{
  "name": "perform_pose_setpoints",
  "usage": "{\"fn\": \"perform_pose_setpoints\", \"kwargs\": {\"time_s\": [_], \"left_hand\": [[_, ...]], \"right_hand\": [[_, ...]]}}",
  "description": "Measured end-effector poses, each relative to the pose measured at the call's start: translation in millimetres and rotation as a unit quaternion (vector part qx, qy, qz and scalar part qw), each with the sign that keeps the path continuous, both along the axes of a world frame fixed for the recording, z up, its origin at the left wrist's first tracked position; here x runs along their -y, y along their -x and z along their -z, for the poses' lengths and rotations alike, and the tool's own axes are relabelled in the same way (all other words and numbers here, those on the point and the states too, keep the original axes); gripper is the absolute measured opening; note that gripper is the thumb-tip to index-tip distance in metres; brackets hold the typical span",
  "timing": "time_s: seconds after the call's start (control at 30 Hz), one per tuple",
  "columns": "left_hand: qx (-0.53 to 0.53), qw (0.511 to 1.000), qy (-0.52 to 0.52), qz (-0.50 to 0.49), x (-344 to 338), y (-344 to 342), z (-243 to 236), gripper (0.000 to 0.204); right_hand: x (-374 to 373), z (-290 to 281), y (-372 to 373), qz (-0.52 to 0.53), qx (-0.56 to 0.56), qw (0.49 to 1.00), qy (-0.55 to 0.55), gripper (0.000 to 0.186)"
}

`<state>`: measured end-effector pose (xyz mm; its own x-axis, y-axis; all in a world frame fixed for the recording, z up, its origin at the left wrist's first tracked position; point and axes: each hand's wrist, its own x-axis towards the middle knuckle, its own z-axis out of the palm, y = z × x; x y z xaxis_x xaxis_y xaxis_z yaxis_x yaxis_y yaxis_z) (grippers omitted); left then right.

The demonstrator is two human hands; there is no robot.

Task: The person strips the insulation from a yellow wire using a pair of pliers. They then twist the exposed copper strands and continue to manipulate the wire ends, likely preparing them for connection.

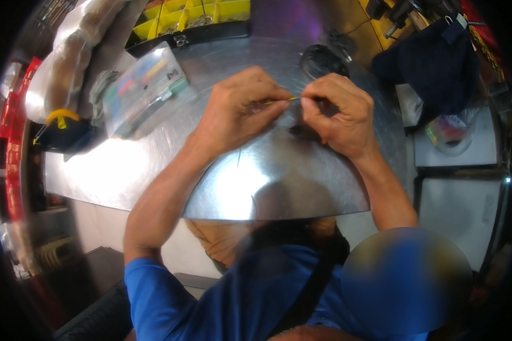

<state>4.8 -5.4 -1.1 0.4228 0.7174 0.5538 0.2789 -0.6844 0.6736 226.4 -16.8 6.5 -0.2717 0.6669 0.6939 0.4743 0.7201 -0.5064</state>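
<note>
Over the metal table (335, 187), my two hands meet fingertip to fingertip. A thin yellow strand that looks like a wire (293, 99) runs out of the pinch of my left hand (236, 108). Its grey tip reaches the closed thumb and finger of my right hand (344, 113), which pinch at that end. The right hand's other fingers are curled, and whatever lies inside them is hidden. Below the right hand a small dark thing (296, 131) shows, too blurred to name. A thin line hangs beneath the left hand.
Beyond my left hand lies a clear plastic case (145, 91) with colourful contents. Behind it stands a black box with yellow compartments (173, 17). A coiled black cable (318, 59) lies past my right hand. Dark cloth (432, 62) hangs at right; a tape roll (452, 133) sits below it.
</note>
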Motion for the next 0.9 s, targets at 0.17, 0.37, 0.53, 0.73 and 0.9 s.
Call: {"fn": "perform_pose_setpoints", "kwargs": {"time_s": [0.17,0.37,0.53,0.73,0.9], "left_hand": [[-0.008,0.999,-0.038,-0.015,-0.5,-0.4,-0.3,0.018],[0.004,0.998,-0.056,-0.017,-1.9,-0.7,3.1,0.019],[0.015,0.998,-0.066,-0.018,-1.2,-3.0,4.3,0.017],[-0.015,0.999,-0.027,-0.025,1.8,-3.0,2.8,0.012],[-0.039,0.999,-0.014,-0.023,3.2,-3.1,1.7,0.015]], "right_hand": [[0.5,-2.4,-0.4,0.000,-0.004,1.000,0.031,0.007],[2.8,-4.7,1.7,0.022,0.009,0.999,0.036,0.007],[2.7,-4.1,2.2,0.019,0.010,0.999,0.036,0.008],[2.2,-2.8,2.9,0.010,-0.004,0.999,0.036,0.009],[2.0,-4.0,2.3,0.012,0.007,0.999,0.035,0.009]]}}
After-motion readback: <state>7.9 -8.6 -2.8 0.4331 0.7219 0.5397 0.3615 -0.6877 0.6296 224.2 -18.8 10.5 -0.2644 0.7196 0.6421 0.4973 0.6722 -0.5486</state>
